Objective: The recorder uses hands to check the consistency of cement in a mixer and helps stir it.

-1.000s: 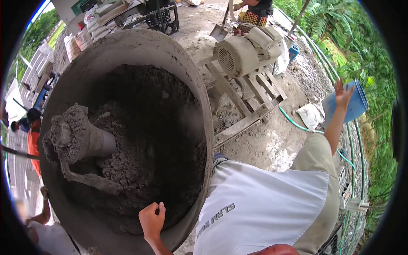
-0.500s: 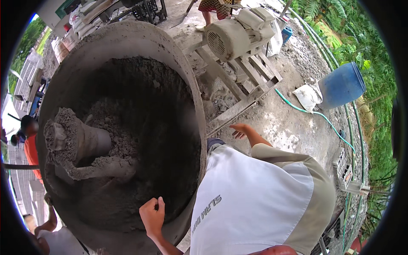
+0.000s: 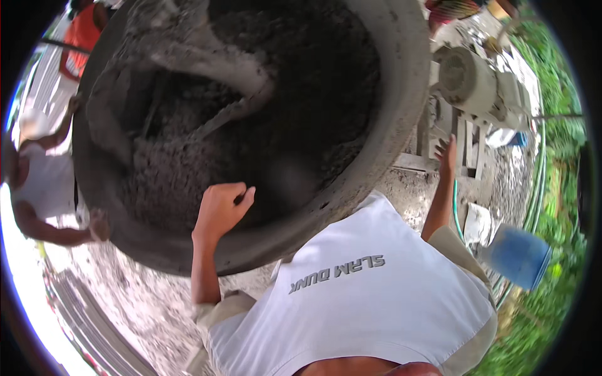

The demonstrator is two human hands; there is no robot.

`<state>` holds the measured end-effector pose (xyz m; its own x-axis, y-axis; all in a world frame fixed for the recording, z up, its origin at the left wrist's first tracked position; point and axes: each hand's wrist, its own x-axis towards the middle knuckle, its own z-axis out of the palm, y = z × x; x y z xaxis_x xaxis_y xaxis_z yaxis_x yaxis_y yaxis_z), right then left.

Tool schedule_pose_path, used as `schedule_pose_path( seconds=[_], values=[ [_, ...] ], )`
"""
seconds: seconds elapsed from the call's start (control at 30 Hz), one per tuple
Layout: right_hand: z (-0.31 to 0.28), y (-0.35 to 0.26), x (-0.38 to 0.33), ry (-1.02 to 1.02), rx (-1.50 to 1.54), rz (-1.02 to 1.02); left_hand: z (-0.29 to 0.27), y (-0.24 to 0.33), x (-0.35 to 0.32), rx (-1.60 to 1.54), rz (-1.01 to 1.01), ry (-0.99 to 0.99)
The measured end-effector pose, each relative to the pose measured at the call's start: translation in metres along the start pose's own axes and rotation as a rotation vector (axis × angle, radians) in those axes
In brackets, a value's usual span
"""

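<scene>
The mixer drum (image 3: 382,144) already holds wet grey concrete (image 3: 182,175), seemingly well blended, none poured out yet. The left hand (image 3: 221,208) grips the drum's near rim, fingers curled; the right hand (image 3: 446,153) hangs open, empty, near the motor (image 3: 470,84)

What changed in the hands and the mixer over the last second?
The right hand, which was out at the blue bucket, let go of it and now hangs empty and open near the motor. The left hand stayed curled at the drum rim. The paddle inside the drum has turned. The bucket now sits on the ground.
</scene>
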<state>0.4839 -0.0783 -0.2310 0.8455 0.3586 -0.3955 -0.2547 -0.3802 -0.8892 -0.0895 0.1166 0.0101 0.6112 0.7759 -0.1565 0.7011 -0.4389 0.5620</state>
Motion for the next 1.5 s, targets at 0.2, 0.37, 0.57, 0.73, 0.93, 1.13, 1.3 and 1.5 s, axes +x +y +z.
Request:
schedule_pose_path(
  seconds=[0.2, 0.37, 0.57, 0.73, 0.93, 1.13, 1.3, 1.5],
  values=[
    [0.082, -0.142, -0.036, 0.07, 0.172, -0.301, 0.002, -0.019, -0.004, -0.006, -0.02, 0.044],
    [0.184, -0.183, -0.146, -0.209, 0.359, -0.32, -0.005, -0.022, -0.008, 0.02, -0.062, 0.089],
    [0.177, -0.179, -0.161, -0.421, 0.508, -0.14, -0.045, -0.011, -0.071, -0.031, -0.273, 0.818],
    [0.178, -0.172, -0.173, -0.377, 0.454, -0.147, -0.004, -0.036, -0.159, 0.068, -0.639, 1.651],
    [0.164, -0.147, -0.148, -0.511, 0.382, -0.211, 0.09, -0.073, -0.177, -0.486, -0.906, 1.993],
    [0.121, -0.168, -0.046, -0.467, 0.309, -0.143, 0.108, -0.077, -0.156, -1.203, -0.483, 1.896],
    [0.128, -0.25, -0.066, -0.094, 0.371, -0.534, 0.086, -0.094, -0.178, -0.844, -0.568, 2.075],
    [0.182, -0.21, -0.026, -0.29, 0.139, -0.5, 0.072, -0.083, -0.164, -1.028, -0.32, 2.078]
  ],
)
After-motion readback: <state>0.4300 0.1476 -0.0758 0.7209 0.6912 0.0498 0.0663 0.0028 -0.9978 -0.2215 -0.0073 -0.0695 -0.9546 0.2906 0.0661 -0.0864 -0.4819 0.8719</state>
